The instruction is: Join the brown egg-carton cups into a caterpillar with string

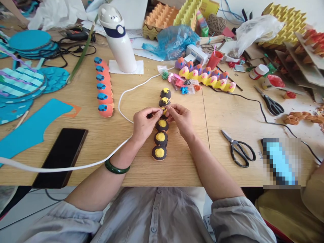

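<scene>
A row of black and orange cups with yellow centres runs front to back on the wooden table. Small black marks show on the yellow of the two farthest cups. My left hand and my right hand meet over the third cup from the far end, fingertips almost touching. Both hands have thumb and fingers pinched together. Whatever lies between the fingertips is too small to make out. The hands partly cover that third cup.
An orange-red cup row stands left, near a white tumbler. Yellow and purple cup rows lie back right. Scissors rest at right, a black phone at left. A white cable crosses the table.
</scene>
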Demonstrator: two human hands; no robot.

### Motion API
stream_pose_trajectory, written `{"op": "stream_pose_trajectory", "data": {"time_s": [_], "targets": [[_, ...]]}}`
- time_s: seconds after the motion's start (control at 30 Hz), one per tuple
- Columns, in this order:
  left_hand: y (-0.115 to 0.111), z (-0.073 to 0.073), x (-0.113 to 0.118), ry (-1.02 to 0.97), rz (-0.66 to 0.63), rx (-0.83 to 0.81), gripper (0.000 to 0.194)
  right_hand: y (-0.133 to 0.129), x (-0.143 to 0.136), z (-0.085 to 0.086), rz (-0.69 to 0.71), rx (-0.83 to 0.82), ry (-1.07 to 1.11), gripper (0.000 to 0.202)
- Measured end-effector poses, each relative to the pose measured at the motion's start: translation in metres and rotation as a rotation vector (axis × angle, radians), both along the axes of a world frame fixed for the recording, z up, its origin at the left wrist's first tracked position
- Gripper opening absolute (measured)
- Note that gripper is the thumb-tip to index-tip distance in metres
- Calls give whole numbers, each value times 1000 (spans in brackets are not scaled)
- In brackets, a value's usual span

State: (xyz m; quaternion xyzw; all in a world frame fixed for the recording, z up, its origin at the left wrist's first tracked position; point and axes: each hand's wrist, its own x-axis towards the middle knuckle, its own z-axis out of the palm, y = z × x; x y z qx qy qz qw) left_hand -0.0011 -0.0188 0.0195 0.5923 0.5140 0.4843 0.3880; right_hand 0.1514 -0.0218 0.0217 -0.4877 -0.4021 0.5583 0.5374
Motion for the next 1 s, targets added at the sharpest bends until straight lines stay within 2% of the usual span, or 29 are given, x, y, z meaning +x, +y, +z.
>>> {"op": "stream_pose_trajectory", "data": {"time_s": [0.2, 0.33, 0.5, 0.67, 0.83, 1.0], "targets": [[0, 0, 0, 5, -20, -6, 19, 3, 0, -6, -9, 11, -39, 48], [0, -2, 0, -65, -18, -44, 27, 5, 1, -11, -92, 21, -61, 44], [6, -8, -1, -139, 28, -113, 27, 8, 5, -13, -156, 13, -125, 35], [8, -11, -1, -221, 13, -219, 32, 8, 9, -9, -111, -44, -108, 28], [7, -13, 0, -197, -74, -201, 40, 7, 14, -3, -44, -101, -81, 24], [7, -12, 0, -187, -84, -217, 37, 8, 20, -1, 0, -116, -93, 21]]}}
